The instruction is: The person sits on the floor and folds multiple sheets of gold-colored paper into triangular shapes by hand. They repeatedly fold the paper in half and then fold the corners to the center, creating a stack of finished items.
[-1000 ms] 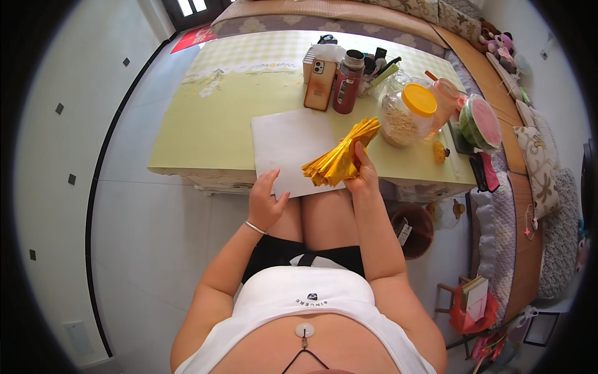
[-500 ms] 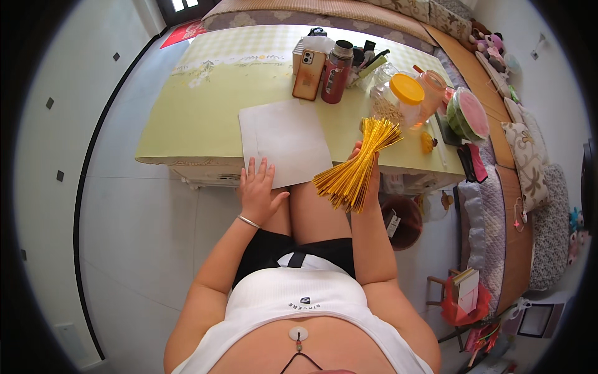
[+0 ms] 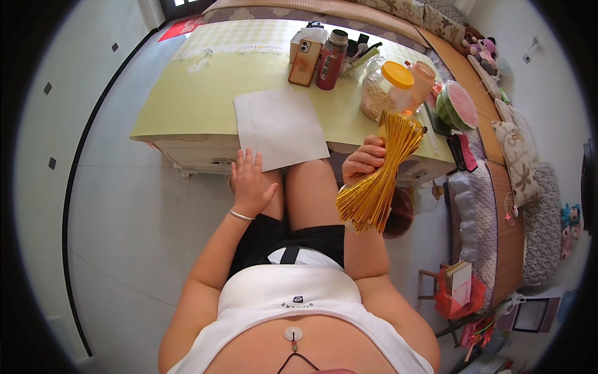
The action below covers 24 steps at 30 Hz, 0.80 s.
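My right hand [image 3: 364,161] is closed around the middle of a bundle of shiny gold twist ties [image 3: 381,181], held up in front of the table's near edge. The bundle fans out at both ends, and its wider end points toward me. My left hand [image 3: 250,184] lies flat over my thigh with the fingers stretched out. Its fingertips are next to the near left corner of a white sheet of paper [image 3: 280,128]. That sheet rests on the table and reaches over its front edge, above my knees.
On the yellow-green table [image 3: 187,93] stand a phone [image 3: 304,62], a dark red flask [image 3: 332,62], a yellow-lidded jar [image 3: 378,93] and a cut watermelon [image 3: 456,106]. A dark bin [image 3: 400,215] sits below, on the right. Further right is a couch with a cushion [image 3: 517,162].
My right hand has turned so that its fingers show, and the bundle has moved right and closer to me. My left hand stays flat beside the paper. The whole view has shifted slightly.
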Each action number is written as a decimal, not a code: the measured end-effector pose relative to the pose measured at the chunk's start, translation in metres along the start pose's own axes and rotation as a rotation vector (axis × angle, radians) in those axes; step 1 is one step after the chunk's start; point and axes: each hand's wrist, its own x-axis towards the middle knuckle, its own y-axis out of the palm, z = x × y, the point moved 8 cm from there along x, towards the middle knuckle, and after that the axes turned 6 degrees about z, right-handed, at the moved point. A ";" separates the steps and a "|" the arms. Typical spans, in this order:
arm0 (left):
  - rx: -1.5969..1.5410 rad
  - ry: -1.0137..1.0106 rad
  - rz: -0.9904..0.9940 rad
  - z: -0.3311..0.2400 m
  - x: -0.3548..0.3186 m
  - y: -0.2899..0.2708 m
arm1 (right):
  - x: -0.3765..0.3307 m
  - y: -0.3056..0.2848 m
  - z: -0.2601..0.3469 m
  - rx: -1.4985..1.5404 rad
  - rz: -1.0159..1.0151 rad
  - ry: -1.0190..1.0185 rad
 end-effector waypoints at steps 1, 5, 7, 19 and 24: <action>-0.014 0.000 0.003 -0.002 -0.005 0.000 | 0.001 0.008 -0.005 0.003 0.032 0.024; -0.036 0.036 -0.020 -0.020 -0.019 -0.012 | 0.003 0.032 -0.022 -0.063 0.069 0.084; -0.053 0.082 -0.075 -0.032 -0.024 -0.031 | -0.006 0.024 -0.030 -0.161 0.004 0.071; -1.299 0.145 0.098 -0.105 -0.026 -0.124 | -0.036 -0.004 -0.082 -1.008 -0.654 0.166; -1.369 0.102 0.305 -0.102 -0.031 -0.097 | -0.044 0.000 -0.090 -1.105 -0.688 0.171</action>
